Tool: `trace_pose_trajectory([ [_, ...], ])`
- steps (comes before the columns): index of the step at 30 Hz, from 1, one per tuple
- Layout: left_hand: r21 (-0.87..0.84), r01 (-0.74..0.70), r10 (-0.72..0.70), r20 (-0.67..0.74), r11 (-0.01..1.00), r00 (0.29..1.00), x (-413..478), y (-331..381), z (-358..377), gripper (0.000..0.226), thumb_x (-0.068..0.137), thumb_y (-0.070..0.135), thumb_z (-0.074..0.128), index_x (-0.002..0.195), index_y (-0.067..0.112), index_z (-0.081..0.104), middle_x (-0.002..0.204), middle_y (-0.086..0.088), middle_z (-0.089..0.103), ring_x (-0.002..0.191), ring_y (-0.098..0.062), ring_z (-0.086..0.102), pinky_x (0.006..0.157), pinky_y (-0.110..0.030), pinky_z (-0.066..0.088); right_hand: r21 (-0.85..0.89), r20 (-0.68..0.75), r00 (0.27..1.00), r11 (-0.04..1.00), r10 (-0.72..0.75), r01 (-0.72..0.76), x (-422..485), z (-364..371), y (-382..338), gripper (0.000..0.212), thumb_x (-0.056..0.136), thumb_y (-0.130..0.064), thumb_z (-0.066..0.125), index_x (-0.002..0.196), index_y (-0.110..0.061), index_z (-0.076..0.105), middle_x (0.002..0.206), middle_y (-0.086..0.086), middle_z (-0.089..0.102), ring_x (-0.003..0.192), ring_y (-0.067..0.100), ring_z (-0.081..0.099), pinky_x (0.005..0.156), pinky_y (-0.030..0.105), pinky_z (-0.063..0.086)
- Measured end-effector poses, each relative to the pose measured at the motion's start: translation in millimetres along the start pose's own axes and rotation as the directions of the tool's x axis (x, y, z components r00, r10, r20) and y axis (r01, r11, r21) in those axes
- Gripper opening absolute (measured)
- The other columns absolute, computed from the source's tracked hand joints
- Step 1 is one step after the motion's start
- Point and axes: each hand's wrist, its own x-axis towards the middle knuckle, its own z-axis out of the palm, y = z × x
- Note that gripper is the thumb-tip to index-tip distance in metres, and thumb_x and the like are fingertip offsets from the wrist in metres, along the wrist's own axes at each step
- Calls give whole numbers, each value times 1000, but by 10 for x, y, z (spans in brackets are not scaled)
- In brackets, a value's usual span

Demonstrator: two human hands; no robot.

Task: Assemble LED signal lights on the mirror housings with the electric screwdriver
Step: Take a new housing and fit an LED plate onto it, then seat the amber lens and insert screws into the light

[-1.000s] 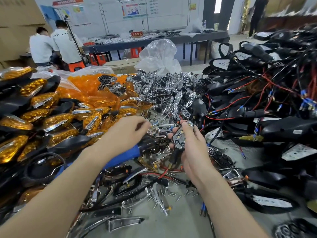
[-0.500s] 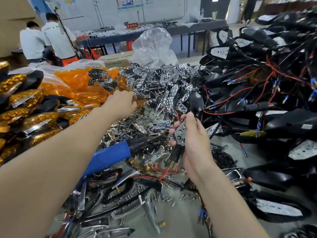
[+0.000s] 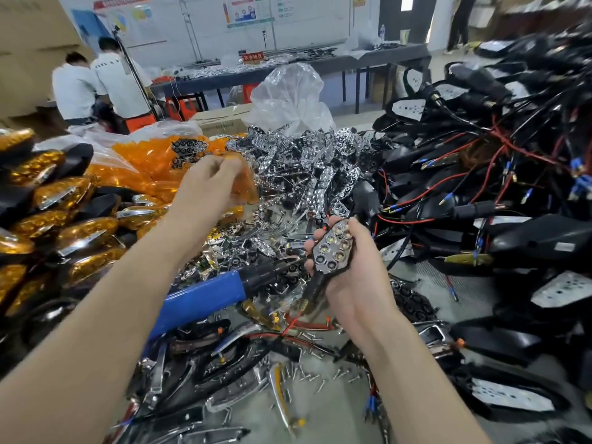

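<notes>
My right hand [image 3: 352, 277] grips a black mirror housing with a chrome LED reflector board [image 3: 333, 249] seated in it, face up, red wires trailing below. My left hand [image 3: 208, 187] is raised over the pile of amber lenses and pinches one amber lens [image 3: 246, 184] by its edge. The blue and black electric screwdriver [image 3: 217, 293] lies on the parts below my left forearm, untouched.
Chrome reflector boards [image 3: 304, 165] are heaped at centre back. Finished amber-lens lights [image 3: 61, 216] fill the left side. Black housings with red and black wires [image 3: 480, 193] pile up on the right. Loose screws [image 3: 314, 376] lie on the table in front. Two people stand far left.
My left hand let go of the screwdriver, reached back and left to the amber lens pile, and now holds a lens. My right hand stayed put with the housing.
</notes>
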Motion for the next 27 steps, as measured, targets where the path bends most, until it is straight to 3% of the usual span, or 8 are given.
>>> trace_pose_trajectory([
  [2,-366,107,-73,104,925,992,-362,-35,-42,34,98,31,59,117,2,62,112,-16,72,105,-26,70,87,-36,60,34,-2,1000,999,18,-18,-8,44,-8,15,107,-24,46,112,-15,57,78,4,64,67,19,63,58,30,49],
  [5,-636,222,-122,199,739,973,-825,-183,102,41,95,26,64,123,-3,59,119,-18,69,113,-27,68,90,-30,56,-2,7,1000,1000,-2,2,-31,61,34,12,104,-12,48,111,-15,58,80,5,66,70,21,65,60,32,52],
  [9,-746,233,-139,187,624,972,-1082,-262,460,38,88,23,68,115,-2,60,114,-18,71,100,-26,68,82,-27,57,-146,47,999,989,9,-2,-87,0,113,16,99,-21,61,116,-19,63,110,10,75,99,22,73,78,31,56],
  [12,-739,241,-188,156,630,970,-1085,-252,521,42,80,18,72,117,3,59,104,-16,72,89,-22,69,71,-26,57,-126,30,1000,992,-7,10,-95,-9,91,17,98,-20,66,115,-19,66,97,4,75,79,13,73,63,23,57],
  [16,-395,225,-178,153,891,972,-1053,-343,357,46,88,19,73,126,32,51,99,4,76,90,-14,74,70,-21,57,-158,-3,1000,987,-20,19,-64,-13,43,13,94,-15,70,106,-21,67,90,7,72,66,16,64,58,27,57],
  [19,61,-34,24,161,998,987,-1033,-405,328,48,90,34,71,131,44,47,110,35,61,93,-2,69,71,-19,55,-209,6,998,976,-61,61,-30,-15,75,14,95,-14,70,105,-21,66,93,7,74,69,17,66,58,27,57],
  [23,506,-396,342,200,767,918,-971,-399,319,59,91,44,65,145,33,42,137,24,36,123,7,36,103,-20,32,-253,48,993,960,-108,117,-13,-20,80,15,94,-12,72,101,-25,69,93,6,75,72,18,66,60,29,56],
  [27,641,-432,322,290,634,901,-928,-345,219,62,94,41,62,149,31,36,136,15,43,115,1,24,102,-19,22,-286,92,987,946,-134,155,-17,-23,112,19,92,-13,74,93,-32,74,93,6,74,73,16,65,59,27,54],
])
